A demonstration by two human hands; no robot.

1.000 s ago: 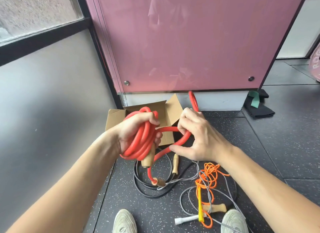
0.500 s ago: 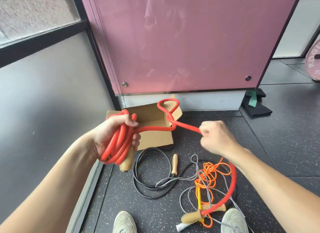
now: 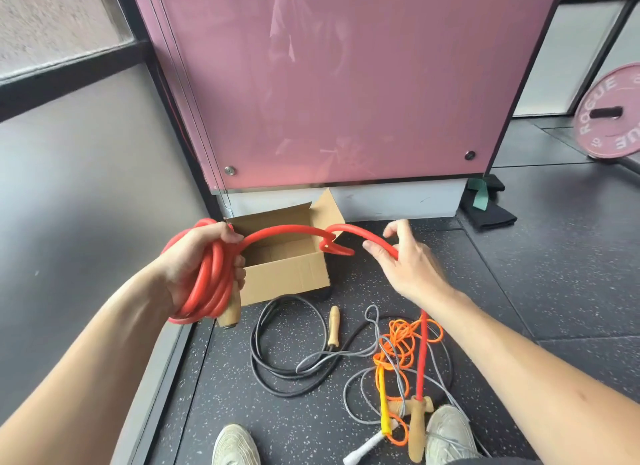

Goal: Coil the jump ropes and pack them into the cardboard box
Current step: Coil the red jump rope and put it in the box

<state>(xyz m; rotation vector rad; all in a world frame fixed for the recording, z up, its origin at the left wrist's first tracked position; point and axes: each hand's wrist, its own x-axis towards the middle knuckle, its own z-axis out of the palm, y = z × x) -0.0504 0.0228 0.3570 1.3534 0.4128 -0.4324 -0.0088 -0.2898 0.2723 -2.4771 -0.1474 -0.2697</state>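
pink weight plate (image 3: pixel 609 113), "ROGUE" printed twice on its face

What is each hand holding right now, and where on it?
Left hand grips the red jump rope round its coiled loops, one wooden handle alongside them. Right hand is open: the rope's free length only drapes between thumb and forefinger.

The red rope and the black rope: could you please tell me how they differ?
The red rope is thick and mostly coiled in the left hand; the black rope is thinner and lies in loose loops on the floor, untouched. Both have wooden handles.
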